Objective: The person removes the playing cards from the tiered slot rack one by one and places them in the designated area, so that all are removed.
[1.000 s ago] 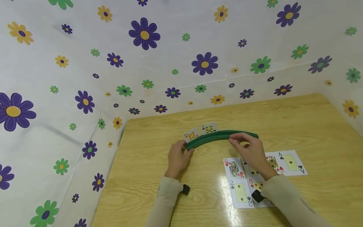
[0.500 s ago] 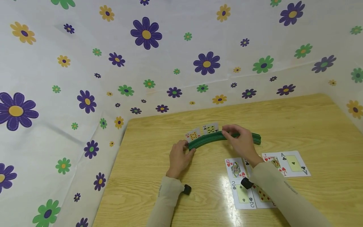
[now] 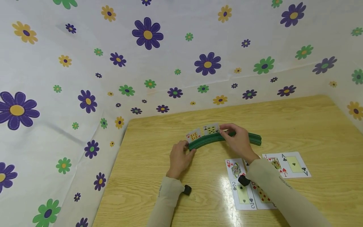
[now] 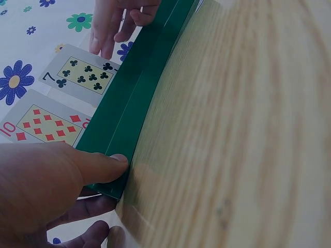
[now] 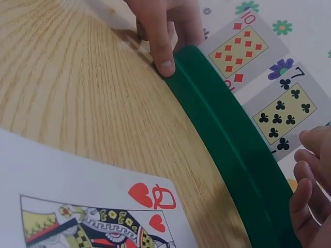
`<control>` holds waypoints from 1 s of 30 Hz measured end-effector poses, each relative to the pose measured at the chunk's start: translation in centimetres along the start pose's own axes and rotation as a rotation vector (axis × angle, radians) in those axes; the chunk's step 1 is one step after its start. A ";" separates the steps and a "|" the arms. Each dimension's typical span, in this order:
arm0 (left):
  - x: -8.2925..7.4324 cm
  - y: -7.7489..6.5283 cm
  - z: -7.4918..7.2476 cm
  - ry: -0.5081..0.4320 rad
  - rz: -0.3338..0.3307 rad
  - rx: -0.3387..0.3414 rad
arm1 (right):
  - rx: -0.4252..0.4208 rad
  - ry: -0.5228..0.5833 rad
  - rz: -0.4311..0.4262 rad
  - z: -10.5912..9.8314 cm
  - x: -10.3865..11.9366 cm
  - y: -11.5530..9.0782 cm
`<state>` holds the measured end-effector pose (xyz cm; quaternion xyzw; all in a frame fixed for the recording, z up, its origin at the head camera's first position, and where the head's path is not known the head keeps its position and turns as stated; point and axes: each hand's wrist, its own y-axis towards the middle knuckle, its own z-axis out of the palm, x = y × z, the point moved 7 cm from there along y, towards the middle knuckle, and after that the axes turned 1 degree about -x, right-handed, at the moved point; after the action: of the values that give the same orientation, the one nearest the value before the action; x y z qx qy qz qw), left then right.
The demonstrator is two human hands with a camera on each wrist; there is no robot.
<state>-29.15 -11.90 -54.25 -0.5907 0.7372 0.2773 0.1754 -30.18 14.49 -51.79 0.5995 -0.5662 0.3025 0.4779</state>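
A curved green card holder (image 3: 208,139) lies on the wooden table with its long slot running sideways. Two playing cards stand upright in it: the ten of diamonds (image 3: 193,136) at the left, the seven of clubs (image 3: 211,129) beside it. My left hand (image 3: 179,159) grips the holder's left end, thumb on the near face and fingers behind, as the left wrist view shows. My right hand (image 3: 239,142) is over the right half of the holder, its fingertips right at the seven's right edge. In the right wrist view its fingers (image 5: 313,139) appear beside that card, partly cut off.
Nearer me, face-up cards lie in rows: the queen of hearts (image 3: 236,169), two of spades (image 3: 244,194), a diamond card (image 3: 263,194), jack of hearts (image 3: 275,164) and ace of clubs (image 3: 295,164). My right forearm covers part of them. A flower-print sheet (image 3: 181,56) stands behind the table.
My right hand has moved left along the holder, from its right part to the seven of clubs. The left hand keeps its grip on the left end. The camera has shifted slightly.
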 end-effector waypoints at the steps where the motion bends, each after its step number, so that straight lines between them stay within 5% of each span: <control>1: 0.0 0.0 0.0 0.002 0.000 0.000 | -0.001 -0.003 0.004 0.1 0.0 0.1; 21: 0.0 0.1 0.4 0.001 0.000 0.000 | 0.017 -0.029 0.079 0.7 -0.7 0.6; 30: 0.0 -0.1 0.2 -0.005 0.017 -0.007 | -0.008 0.007 -0.024 -0.2 1.2 0.3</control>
<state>-29.07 -11.83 -54.46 -0.5842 0.7408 0.2829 0.1727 -30.24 14.22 -50.52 0.6032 -0.5585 0.2965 0.4860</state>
